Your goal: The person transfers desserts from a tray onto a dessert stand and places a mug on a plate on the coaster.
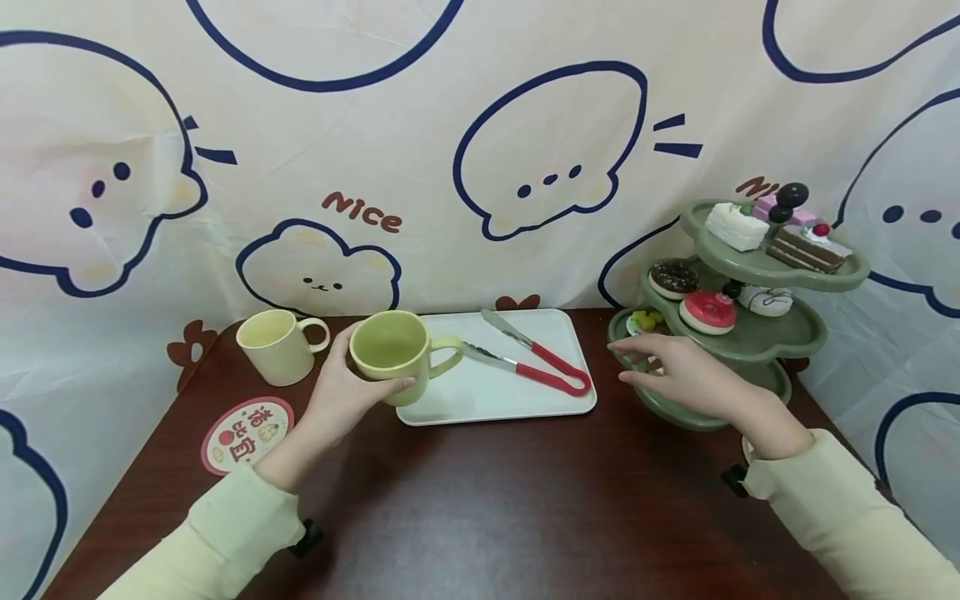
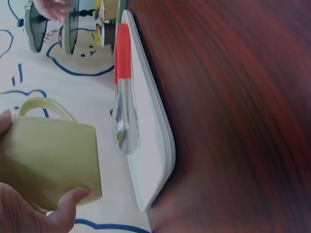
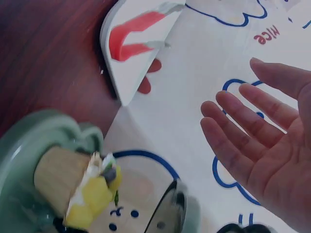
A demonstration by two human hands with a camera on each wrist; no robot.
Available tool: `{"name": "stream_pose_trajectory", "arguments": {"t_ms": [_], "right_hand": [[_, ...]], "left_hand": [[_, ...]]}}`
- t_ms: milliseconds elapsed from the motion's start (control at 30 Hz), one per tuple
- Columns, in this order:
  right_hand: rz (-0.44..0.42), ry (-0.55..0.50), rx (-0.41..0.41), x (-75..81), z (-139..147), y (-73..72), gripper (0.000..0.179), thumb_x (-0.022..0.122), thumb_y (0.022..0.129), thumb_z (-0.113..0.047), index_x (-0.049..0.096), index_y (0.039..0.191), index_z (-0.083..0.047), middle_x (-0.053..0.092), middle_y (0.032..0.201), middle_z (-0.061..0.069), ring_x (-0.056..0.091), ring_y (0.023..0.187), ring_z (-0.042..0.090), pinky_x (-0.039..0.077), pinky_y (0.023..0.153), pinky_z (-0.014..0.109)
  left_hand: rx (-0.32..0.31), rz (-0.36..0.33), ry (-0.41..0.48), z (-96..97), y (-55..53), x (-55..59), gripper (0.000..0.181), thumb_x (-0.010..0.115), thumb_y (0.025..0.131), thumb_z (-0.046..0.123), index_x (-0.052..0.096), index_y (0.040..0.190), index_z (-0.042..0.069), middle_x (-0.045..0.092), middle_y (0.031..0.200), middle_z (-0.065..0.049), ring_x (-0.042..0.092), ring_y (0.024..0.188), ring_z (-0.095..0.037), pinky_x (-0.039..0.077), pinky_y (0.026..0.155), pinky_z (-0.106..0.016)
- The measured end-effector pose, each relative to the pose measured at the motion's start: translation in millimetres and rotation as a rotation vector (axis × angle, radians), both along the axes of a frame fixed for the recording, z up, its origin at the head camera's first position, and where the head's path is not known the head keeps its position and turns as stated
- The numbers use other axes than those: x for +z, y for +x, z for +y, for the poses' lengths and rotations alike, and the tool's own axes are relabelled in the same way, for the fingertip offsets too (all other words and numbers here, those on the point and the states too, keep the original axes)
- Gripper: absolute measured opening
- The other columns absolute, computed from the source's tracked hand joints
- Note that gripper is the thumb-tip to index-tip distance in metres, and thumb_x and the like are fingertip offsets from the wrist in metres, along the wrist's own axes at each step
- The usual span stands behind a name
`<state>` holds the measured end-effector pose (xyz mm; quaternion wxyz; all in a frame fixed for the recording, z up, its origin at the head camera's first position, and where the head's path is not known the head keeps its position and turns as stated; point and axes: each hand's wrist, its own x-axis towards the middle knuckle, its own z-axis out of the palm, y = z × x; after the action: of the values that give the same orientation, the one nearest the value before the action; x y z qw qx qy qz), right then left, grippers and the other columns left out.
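Note:
My left hand (image 1: 348,379) grips a yellow-green mug (image 1: 393,346) by its body, thumb across the near side and handle pointing right. The mug appears raised beside the left end of a white tray (image 1: 442,404); its underside shows no contact in the left wrist view. On the tray lie red-handled tongs (image 1: 551,379). My right hand (image 1: 686,371) is in front of the green tiered stand (image 1: 806,333), fingers extended and holding nothing. In the right wrist view, a fruit-topped cupcake (image 3: 77,189) sits on the stand's tier below that hand.
A second, paler mug (image 1: 277,350) stands at the back left. Near it lies a round red-rimmed coaster (image 1: 247,433). The stand's upper tiers bear cake slices (image 1: 806,250) and donuts (image 1: 707,312). A patterned cloth (image 1: 525,275) hangs behind the dark wooden table (image 1: 510,500).

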<state>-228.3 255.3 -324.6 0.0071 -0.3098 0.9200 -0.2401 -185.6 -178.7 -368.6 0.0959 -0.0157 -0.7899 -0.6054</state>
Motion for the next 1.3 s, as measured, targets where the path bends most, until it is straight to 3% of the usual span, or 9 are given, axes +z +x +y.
{"name": "stream_pose_trajectory", "arguments": {"t_ms": [133, 533, 833, 933, 1100, 1300], "right_hand": [[-0.023, -0.035, 0.016, -5.2, -11.7, -2.3, 0.042, 0.074, 0.095, -0.012, 0.064, 0.133, 0.0, 0.068, 0.122, 0.014, 0.067, 0.105, 0.031, 0.056, 0.088, 0.051], [-0.069, -0.105, 0.101, -23.0, -51.1, -2.6, 0.041, 0.074, 0.095, -0.015, 0.065, 0.133, -0.003, 0.07, 0.121, 0.009, 0.067, 0.094, 0.02, 0.058, 0.079, 0.041], [-0.104, -0.227, 0.182, -36.7, -83.7, 1.7, 0.042, 0.076, 0.093, -0.011, 0.065, 0.132, -0.002, 0.07, 0.123, 0.009, 0.067, 0.108, 0.026, 0.057, 0.089, 0.041], [-0.166, -0.29, 0.197, -40.7, -95.1, 5.8, 0.043, 0.077, 0.092, -0.011, 0.065, 0.132, 0.0, 0.069, 0.126, 0.011, 0.067, 0.11, 0.028, 0.057, 0.091, 0.038], [-0.333, -0.444, 0.137, -50.8, -109.6, 10.5, 0.037, 0.076, 0.093, -0.013, 0.068, 0.127, 0.001, 0.069, 0.122, 0.013, 0.064, 0.113, 0.029, 0.053, 0.097, 0.047], [-0.427, -0.524, 0.131, -56.2, -115.1, 14.5, 0.023, 0.076, 0.093, -0.011, 0.072, 0.111, 0.002, 0.07, 0.103, 0.008, 0.062, 0.096, 0.025, 0.055, 0.083, 0.031]], "left_hand": [[-0.02, -0.008, 0.019, 6.1, 2.3, 0.5, 0.098, 0.09, 0.075, 0.005, 0.032, 0.154, 0.005, 0.047, 0.143, -0.015, 0.046, 0.128, -0.027, 0.038, 0.104, -0.037], [-0.07, -0.022, 0.001, 20.5, 8.5, -7.2, 0.098, 0.092, 0.072, 0.003, 0.036, 0.151, 0.005, 0.049, 0.141, -0.015, 0.047, 0.128, -0.028, 0.036, 0.107, -0.044], [-0.135, -0.026, -0.007, 35.7, 15.2, -12.6, 0.097, 0.093, 0.071, 0.006, 0.037, 0.151, 0.007, 0.054, 0.138, -0.013, 0.05, 0.127, -0.029, 0.036, 0.108, -0.048], [-0.158, -0.02, -0.004, 40.2, 16.7, -13.4, 0.096, 0.093, 0.07, 0.007, 0.039, 0.149, 0.008, 0.054, 0.137, -0.012, 0.052, 0.126, -0.03, 0.038, 0.106, -0.049], [-0.172, -0.014, -0.016, 47.6, 19.7, -14.3, 0.094, 0.094, 0.069, 0.008, 0.042, 0.147, 0.009, 0.055, 0.136, -0.011, 0.054, 0.123, -0.031, 0.041, 0.102, -0.049], [-0.191, 0.019, -0.04, 54.9, 23.0, -16.8, 0.097, 0.096, 0.066, 0.007, 0.042, 0.147, 0.01, 0.054, 0.139, -0.009, 0.054, 0.122, -0.031, 0.04, 0.102, -0.049]]}}
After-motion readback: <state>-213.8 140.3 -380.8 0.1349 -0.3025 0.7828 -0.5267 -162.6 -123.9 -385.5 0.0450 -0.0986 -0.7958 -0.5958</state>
